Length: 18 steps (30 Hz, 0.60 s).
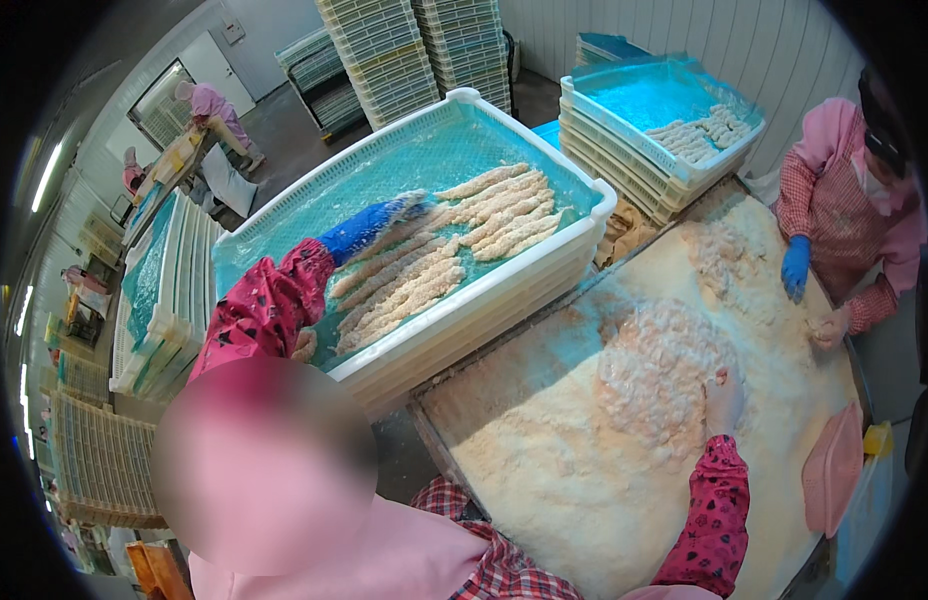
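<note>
My left hand [376, 225], in a blue glove dusted white, reaches over a white plastic tray [439, 335] lined with blue-green mesh. Its fingers stretch out along the long breaded strips [409, 290], which lie in two groups; flour blurs the fingertips. My right hand [725, 402], pale and powder-covered, is at the right edge of a heap of wet, pinkish pieces [654, 365] coated in white. The fingers there are curled, and what is between them is hidden. Loose pale flour [544, 430] surrounds the heap on the worktable.
Opposite on the right, a co-worker [849, 200] has a blue-gloved hand by the flour. A second tray stack [644, 165] stands at the back. A pink basket [833, 470] rests at the table's right edge. Tall crate stacks [379, 60] and other people [219, 110] are farther away.
</note>
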Available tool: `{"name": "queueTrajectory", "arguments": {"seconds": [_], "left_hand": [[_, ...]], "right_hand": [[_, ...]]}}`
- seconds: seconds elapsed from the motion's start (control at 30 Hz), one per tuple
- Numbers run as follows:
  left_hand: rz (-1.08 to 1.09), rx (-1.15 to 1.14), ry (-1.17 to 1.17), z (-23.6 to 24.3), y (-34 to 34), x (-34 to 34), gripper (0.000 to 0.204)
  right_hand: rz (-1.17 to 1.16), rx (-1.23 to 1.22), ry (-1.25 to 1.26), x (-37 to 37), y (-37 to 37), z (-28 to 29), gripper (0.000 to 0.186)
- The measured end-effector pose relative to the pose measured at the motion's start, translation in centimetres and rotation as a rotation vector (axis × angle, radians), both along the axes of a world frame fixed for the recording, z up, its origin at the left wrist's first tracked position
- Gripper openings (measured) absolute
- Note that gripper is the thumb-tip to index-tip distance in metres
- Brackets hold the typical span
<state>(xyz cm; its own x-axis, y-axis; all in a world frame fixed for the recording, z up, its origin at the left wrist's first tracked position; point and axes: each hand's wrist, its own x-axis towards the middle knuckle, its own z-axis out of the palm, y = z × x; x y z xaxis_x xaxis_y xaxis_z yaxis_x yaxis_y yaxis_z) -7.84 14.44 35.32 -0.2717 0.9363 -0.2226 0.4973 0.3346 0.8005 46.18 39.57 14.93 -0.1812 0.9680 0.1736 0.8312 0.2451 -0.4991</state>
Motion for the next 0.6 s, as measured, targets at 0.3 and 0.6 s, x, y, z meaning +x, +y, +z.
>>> {"name": "queueTrajectory", "arguments": {"seconds": [0.3,0.6], "left_hand": [[0.404,0.265,-0.121,1.1,-7.3,-7.0,0.053],[0.137,0.28,-0.173,4.8,-9.7,13.8,0.061]], "right_hand": [[-0.061,-0.112,0.628,5.2,-0.7,-0.4,0.015],[0.541,-0.282,0.042,4.6,-18.0,6.8,0.025]]}}
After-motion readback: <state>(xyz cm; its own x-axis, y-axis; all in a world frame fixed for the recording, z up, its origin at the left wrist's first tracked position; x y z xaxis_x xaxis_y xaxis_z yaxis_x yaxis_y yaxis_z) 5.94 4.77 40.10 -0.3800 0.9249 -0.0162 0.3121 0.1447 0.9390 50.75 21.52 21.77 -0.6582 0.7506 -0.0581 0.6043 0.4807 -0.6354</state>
